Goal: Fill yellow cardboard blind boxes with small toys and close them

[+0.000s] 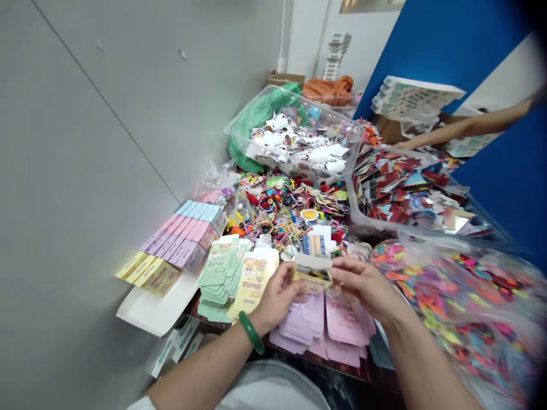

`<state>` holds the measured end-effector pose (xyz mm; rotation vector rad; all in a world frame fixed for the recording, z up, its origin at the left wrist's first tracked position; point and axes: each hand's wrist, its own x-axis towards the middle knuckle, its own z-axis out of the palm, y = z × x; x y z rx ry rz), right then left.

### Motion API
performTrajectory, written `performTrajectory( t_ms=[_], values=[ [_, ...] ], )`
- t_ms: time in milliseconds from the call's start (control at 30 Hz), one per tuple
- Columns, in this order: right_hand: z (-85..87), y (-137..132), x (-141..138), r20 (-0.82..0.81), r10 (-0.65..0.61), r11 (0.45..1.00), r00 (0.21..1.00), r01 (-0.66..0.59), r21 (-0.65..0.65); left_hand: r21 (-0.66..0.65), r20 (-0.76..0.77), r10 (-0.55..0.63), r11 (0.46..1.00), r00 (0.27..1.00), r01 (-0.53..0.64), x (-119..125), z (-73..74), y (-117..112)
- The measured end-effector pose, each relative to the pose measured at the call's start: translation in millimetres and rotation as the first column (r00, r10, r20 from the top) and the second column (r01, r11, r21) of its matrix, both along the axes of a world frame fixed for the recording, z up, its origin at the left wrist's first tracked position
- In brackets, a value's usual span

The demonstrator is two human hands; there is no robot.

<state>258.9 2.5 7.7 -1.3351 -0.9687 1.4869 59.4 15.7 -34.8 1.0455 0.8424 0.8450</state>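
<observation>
Over the table (pixel 363 371), both hands (pixel 276 299) (pixel 367 287) hold a crosswise carton (pixel 311 273).

Dark tabletop (pixel 376 376) bearing flat pink carton blanks (pixel 342 324), stacked mint-green cartons (pixel 216 282), a tangled heap of colourful cords (pixel 286 208), two clear plastic tubs (pixel 250 108)

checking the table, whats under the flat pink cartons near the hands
The flat pink cartons lie on a dark tabletop, visible at their near edge; whats directly beneath them is hidden.

The small box (pixel 311 273) is partly hidden by the fingers (pixel 344 272); a co-worker's arm (pixel 470 126) is cut off by the right edge.
</observation>
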Motion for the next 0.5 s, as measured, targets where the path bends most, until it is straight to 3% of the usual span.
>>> performTrajectory(
  t_ms=[67, 133, 233, 300, 367, 500],
  values=[
    [-10.8, 0, -3, -0.158, 0.01, 0.997, 0.987, -0.021, -0.068, -0.002, -0.019, 0.027, 1.0, 0.999, -0.027, 2, -3.7, 0],
    [-16.2, 0, -8, -0.213, -0.006, 0.997, 0.977, -0.011, -0.076, 0.037, -0.034, 0.035, 0.999, 0.999, -0.034, 2, -3.9, -1],
    [-17.4, 2, -12, -0.207, -0.024, 0.997, 0.978, 0.009, -0.073, 0.093, -0.016, -0.026, 0.995, 1.0, 0.028, -3, 2.2, -2],
    [-16.3, 3, -13, -0.199, -0.04, 0.997, 0.979, 0.027, -0.067, 0.062, 0.051, -0.053, 0.997, 0.997, 0.05, -6, 8.3, -1],
    [-15.5, 4, -14, -0.197, -0.049, 0.997, 0.979, 0.037, -0.062, 0.007, 0.088, -0.008, 1.0, 0.996, 0.007, -7, 14.5, 0],
    [-16.4, 2, -15, -0.165, -0.022, 0.998, 0.986, 0.013, -0.057, -0.064, -0.035, 0.035, 0.997, 0.999, -0.037, -4, 28.6, 7]
  ],
)
